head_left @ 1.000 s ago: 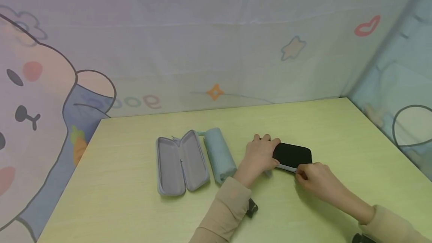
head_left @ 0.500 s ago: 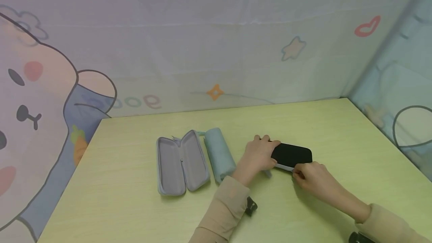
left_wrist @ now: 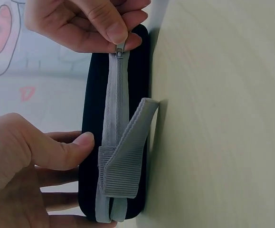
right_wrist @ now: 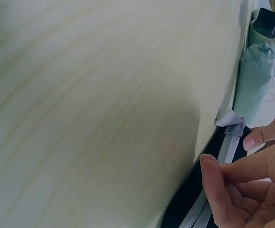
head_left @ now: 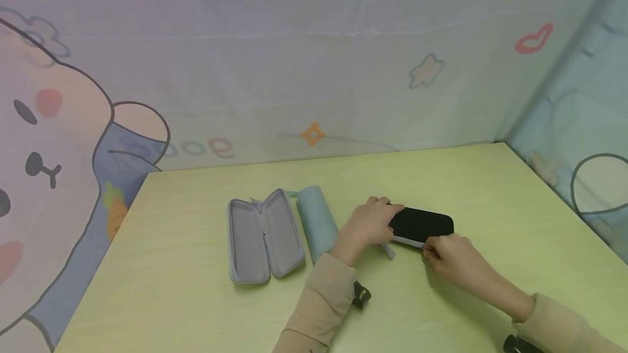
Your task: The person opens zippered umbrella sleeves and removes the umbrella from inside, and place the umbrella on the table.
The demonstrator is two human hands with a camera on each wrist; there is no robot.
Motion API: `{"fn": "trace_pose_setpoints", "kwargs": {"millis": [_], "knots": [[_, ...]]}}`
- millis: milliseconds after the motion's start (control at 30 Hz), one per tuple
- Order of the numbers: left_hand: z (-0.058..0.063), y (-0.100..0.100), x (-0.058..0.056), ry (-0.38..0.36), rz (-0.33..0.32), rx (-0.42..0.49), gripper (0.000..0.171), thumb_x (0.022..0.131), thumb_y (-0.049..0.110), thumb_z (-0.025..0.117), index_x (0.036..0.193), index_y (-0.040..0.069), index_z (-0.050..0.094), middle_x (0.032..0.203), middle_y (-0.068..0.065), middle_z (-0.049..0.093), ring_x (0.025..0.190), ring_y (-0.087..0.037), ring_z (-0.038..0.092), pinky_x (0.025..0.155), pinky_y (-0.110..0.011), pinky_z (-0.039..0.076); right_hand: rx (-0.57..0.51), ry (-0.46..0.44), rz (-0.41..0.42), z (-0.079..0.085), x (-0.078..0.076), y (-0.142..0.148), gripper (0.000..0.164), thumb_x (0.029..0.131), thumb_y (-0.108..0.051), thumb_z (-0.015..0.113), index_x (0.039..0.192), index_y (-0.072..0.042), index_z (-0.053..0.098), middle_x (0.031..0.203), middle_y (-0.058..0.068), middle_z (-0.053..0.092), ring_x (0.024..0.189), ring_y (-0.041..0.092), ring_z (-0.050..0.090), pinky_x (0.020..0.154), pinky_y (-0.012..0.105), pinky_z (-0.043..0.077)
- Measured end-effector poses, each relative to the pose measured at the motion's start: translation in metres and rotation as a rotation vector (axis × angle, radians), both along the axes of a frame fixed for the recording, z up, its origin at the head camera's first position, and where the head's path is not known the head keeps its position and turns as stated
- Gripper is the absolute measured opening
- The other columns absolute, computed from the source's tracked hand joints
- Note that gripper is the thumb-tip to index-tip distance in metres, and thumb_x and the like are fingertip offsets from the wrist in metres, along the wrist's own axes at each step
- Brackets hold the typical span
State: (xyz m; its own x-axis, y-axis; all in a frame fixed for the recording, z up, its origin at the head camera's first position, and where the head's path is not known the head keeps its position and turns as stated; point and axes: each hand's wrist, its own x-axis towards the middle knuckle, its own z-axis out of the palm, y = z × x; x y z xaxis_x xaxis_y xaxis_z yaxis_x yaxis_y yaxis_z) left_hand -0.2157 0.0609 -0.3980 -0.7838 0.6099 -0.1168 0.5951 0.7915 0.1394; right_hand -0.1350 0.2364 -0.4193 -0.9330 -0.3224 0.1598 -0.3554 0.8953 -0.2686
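A black zip case [head_left: 424, 225] with a grey zipper lies on the table, right of the middle. My left hand [head_left: 372, 221] grips its left end, thumb on the near side and fingers reaching over the far side. In the left wrist view a ribbed grey fabric tab [left_wrist: 130, 164] sticks out across the zipper [left_wrist: 116, 99] near that end. My right hand [head_left: 451, 252] pinches the small metal zipper pull [left_wrist: 120, 47] between thumb and forefinger, partway along the case's near edge. The case's inside is hidden.
Left of the hands an unfolded grey case [head_left: 249, 244] lies with its inside showing. Beside it is a rolled light-blue bundle [head_left: 316, 219], partly behind the left forearm. A patterned cloth [head_left: 343, 70] hangs behind the table [head_left: 186, 298].
My right hand has moved slightly left along the case's near edge with the zipper pull. My left hand has shifted a little left, and more of the black top shows.
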Motion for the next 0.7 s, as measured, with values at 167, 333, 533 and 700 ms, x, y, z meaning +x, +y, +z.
{"fn": "trace_pose_setpoints", "kwargs": {"millis": [167,333,533,700], "knots": [[0.0007,-0.0001,0.0004,0.001,0.002,0.005,0.054,0.092,0.023,0.06,0.143,0.031,0.045,0.144,0.003,0.049,0.132,-0.019,0.046,0.097,-0.031,0.048,0.004,0.012,-0.002,0.0005,-0.0003,-0.0013,0.021,0.079,0.003,0.067,0.064,-0.011,0.061,0.059,-0.006,0.044,0.052,0.004,0.032,0.05,0.02,0.027],[0.0015,-0.0006,0.0008,-0.002,0.004,0.008,0.053,0.092,0.023,0.06,0.143,0.031,0.046,0.145,0.003,0.049,0.133,-0.019,0.046,0.098,-0.031,0.047,0.006,0.013,0.002,0.0006,-0.0007,-0.0033,0.022,0.079,0.003,0.067,0.064,-0.011,0.06,0.058,-0.007,0.042,0.052,0.004,0.031,0.049,0.019,0.027],[0.0016,-0.0011,0.0021,0.003,-0.002,0.017,0.053,0.092,0.023,0.06,0.142,0.03,0.046,0.144,0.001,0.05,0.132,-0.019,0.046,0.097,-0.031,0.048,0.003,0.016,0.01,0.0004,-0.0013,-0.0066,0.023,0.079,0.003,0.067,0.063,-0.011,0.058,0.057,-0.007,0.039,0.051,0.004,0.03,0.049,0.019,0.026],[0.0019,-0.0012,0.0026,0.002,0.002,0.02,0.052,0.092,0.022,0.06,0.142,0.03,0.046,0.143,0.002,0.051,0.131,-0.019,0.047,0.097,-0.03,0.048,0.003,0.024,0.006,-0.0009,-0.0031,-0.0088,0.024,0.079,0.003,0.067,0.062,-0.011,0.057,0.056,-0.007,0.039,0.051,0.004,0.03,0.048,0.019,0.026]]}}
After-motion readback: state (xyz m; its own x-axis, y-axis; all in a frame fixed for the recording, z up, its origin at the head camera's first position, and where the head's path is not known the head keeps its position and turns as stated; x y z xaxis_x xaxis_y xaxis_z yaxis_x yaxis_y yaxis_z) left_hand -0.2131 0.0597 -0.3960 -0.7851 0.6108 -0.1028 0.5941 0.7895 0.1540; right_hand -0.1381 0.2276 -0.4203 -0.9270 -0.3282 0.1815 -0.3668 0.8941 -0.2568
